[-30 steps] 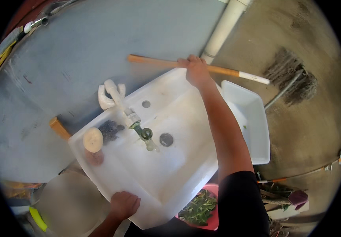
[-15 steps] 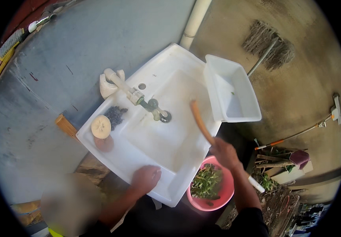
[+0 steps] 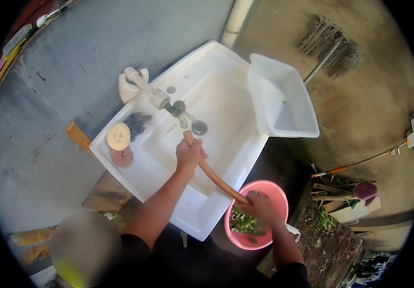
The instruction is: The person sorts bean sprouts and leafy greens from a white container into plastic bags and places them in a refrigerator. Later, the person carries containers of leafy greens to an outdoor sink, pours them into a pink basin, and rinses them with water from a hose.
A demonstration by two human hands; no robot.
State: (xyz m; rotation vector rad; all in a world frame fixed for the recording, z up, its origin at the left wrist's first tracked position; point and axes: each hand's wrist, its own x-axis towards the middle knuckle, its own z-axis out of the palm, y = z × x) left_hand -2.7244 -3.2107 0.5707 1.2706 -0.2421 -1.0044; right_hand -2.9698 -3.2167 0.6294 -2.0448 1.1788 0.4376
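Note:
My left hand (image 3: 190,156) is closed around the upper end of a curved brown hose (image 3: 217,181), close below the tap (image 3: 177,109). The hose slants over the white sink (image 3: 190,218). My right hand (image 3: 259,210) grips it lower down, past the sink's right edge and above a pink basin (image 3: 281,197). Green leaves (image 3: 243,222) lie in the basin, partly covered by that hand. The sink's dark drain hole (image 3: 199,127) shows just beyond the hose's end.
A white plastic tub (image 3: 288,103) rests on the sink's far right edge. On its left rim lie a dark scouring pad (image 3: 137,125), a round cream pad (image 3: 118,137) and a round reddish-brown pad (image 3: 122,156). A mop (image 3: 331,45) leans at the back right.
My left hand has moved forward from the sink's near edge and taken hold of the hose's end. My right hand has come nearer, and the hose now tilts toward the tap.

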